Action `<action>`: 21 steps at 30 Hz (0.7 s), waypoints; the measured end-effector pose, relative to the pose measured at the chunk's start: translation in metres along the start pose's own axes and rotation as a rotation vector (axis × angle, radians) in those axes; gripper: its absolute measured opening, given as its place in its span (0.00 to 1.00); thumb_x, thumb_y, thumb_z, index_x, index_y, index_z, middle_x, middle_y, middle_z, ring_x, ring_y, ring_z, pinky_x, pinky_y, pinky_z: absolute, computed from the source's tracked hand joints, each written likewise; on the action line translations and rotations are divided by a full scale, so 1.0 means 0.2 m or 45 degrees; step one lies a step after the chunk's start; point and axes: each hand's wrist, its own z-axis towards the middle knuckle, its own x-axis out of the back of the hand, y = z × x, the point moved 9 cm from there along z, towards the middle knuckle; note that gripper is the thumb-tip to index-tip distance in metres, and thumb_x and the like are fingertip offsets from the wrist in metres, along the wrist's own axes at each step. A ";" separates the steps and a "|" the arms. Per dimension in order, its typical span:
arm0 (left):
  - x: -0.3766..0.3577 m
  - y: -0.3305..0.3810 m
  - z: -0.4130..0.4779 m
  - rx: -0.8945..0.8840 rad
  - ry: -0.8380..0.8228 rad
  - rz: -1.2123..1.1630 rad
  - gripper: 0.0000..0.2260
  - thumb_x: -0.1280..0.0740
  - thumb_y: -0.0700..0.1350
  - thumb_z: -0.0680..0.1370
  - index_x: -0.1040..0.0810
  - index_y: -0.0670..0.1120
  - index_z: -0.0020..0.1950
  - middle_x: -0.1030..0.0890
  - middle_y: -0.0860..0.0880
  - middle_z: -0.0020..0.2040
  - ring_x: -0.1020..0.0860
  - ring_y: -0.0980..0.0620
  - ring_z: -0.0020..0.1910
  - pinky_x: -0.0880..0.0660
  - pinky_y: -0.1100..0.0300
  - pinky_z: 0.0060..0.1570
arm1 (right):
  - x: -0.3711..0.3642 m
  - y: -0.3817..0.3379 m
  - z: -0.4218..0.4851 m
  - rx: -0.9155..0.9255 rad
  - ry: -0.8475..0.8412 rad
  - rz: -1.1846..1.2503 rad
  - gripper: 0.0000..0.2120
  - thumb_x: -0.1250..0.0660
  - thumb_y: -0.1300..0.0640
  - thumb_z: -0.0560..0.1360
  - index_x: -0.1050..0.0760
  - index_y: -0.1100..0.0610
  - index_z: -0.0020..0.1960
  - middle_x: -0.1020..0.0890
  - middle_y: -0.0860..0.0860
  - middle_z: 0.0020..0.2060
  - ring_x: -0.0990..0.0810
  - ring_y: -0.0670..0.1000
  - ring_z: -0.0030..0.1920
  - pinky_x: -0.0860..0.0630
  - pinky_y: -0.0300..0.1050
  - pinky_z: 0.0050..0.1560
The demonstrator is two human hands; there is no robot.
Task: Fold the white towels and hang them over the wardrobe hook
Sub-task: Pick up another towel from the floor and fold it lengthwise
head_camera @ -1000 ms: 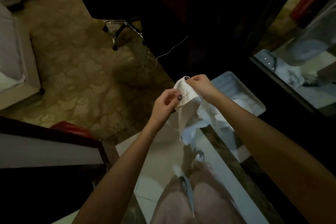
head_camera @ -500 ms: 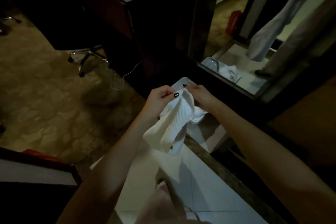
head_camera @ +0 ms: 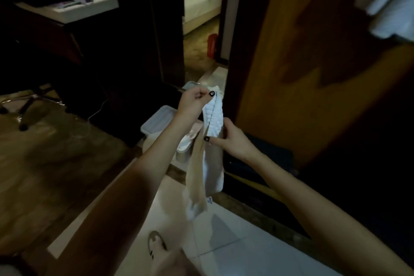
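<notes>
A white waffle-textured towel (head_camera: 214, 119) hangs lengthwise in front of me, its lower end dangling near the floor. My left hand (head_camera: 195, 102) pinches the towel's top edge between thumb and fingers. Lower down, my right hand (head_camera: 230, 139) grips the towel's middle, thumb across the front. Below the hands stands a white plastic bin (head_camera: 156, 123) with more white cloth in it. A wooden wardrobe door (head_camera: 313, 63) rises to the right; no hook is visible.
White hanging fabric (head_camera: 389, 2) shows at the upper right. A mirror or opening (head_camera: 201, 18) shows a bed and pillows. A dark desk (head_camera: 67, 13) and an office chair base (head_camera: 26, 105) are on the left. My slippered foot (head_camera: 156, 246) stands on white tiles.
The view has tilted up from the floor toward the wardrobe. The towel has gone from bunched between both hands to hanging long, with my right hand moved down its length.
</notes>
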 end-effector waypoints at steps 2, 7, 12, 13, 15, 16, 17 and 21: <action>-0.12 0.07 -0.03 -0.021 -0.007 -0.037 0.09 0.35 0.38 0.78 0.25 0.46 0.38 0.24 0.51 0.36 0.25 0.63 0.34 0.30 0.69 0.38 | 0.11 0.04 -0.09 0.056 0.164 -0.106 0.38 0.26 0.49 0.71 0.42 0.49 0.75 0.29 0.47 0.68 0.29 0.46 0.66 0.29 0.46 0.64; -0.35 0.29 -0.07 -0.064 -0.014 -0.108 0.08 0.35 0.39 0.78 0.25 0.45 0.38 0.23 0.48 0.36 0.24 0.55 0.36 0.29 0.62 0.37 | 0.39 0.13 -0.36 -0.053 0.629 -0.396 0.44 0.29 0.43 0.72 0.50 0.52 0.78 0.38 0.54 0.73 0.38 0.55 0.72 0.34 0.55 0.69; -0.59 0.50 -0.10 -0.151 -0.054 -0.153 0.08 0.34 0.39 0.77 0.25 0.46 0.38 0.24 0.50 0.35 0.26 0.55 0.36 0.29 0.63 0.38 | 0.59 0.13 -0.53 -0.145 0.962 -0.455 0.39 0.32 0.49 0.75 0.49 0.58 0.78 0.38 0.56 0.74 0.41 0.57 0.74 0.40 0.55 0.72; -0.63 0.54 -0.11 -0.178 -0.074 -0.159 0.08 0.34 0.39 0.77 0.25 0.46 0.38 0.24 0.50 0.35 0.26 0.55 0.36 0.29 0.64 0.38 | 0.65 0.14 -0.56 -0.190 1.010 -0.455 0.36 0.34 0.52 0.76 0.47 0.58 0.77 0.36 0.56 0.73 0.39 0.57 0.73 0.39 0.55 0.72; -0.71 0.61 -0.13 -0.216 -0.116 -0.184 0.07 0.35 0.38 0.77 0.25 0.45 0.39 0.25 0.50 0.35 0.25 0.57 0.35 0.29 0.68 0.35 | 0.75 0.17 -0.62 -0.243 1.061 -0.478 0.26 0.36 0.57 0.76 0.38 0.57 0.73 0.30 0.55 0.67 0.31 0.56 0.67 0.32 0.54 0.66; -0.73 0.64 -0.13 -0.234 -0.136 -0.204 0.07 0.35 0.38 0.77 0.25 0.44 0.39 0.25 0.51 0.35 0.25 0.58 0.34 0.29 0.69 0.35 | 0.79 0.19 -0.66 -0.251 1.068 -0.498 0.19 0.38 0.60 0.76 0.31 0.56 0.67 0.26 0.54 0.61 0.27 0.56 0.61 0.28 0.53 0.59; -0.76 0.67 -0.13 -0.251 -0.157 -0.231 0.07 0.35 0.38 0.78 0.25 0.44 0.39 0.24 0.51 0.35 0.25 0.59 0.35 0.29 0.69 0.35 | 0.83 0.22 -0.70 -0.268 1.063 -0.511 0.11 0.39 0.61 0.77 0.27 0.56 0.58 0.24 0.53 0.54 0.24 0.55 0.53 0.26 0.52 0.50; -0.86 0.77 -0.12 -0.263 -0.285 -0.396 0.07 0.37 0.38 0.79 0.26 0.43 0.41 0.23 0.49 0.37 0.24 0.57 0.36 0.26 0.65 0.39 | 0.92 0.43 -0.80 -0.423 1.016 -0.529 0.09 0.41 0.61 0.77 0.26 0.63 0.41 0.23 0.55 0.40 0.23 0.56 0.40 0.28 0.52 0.38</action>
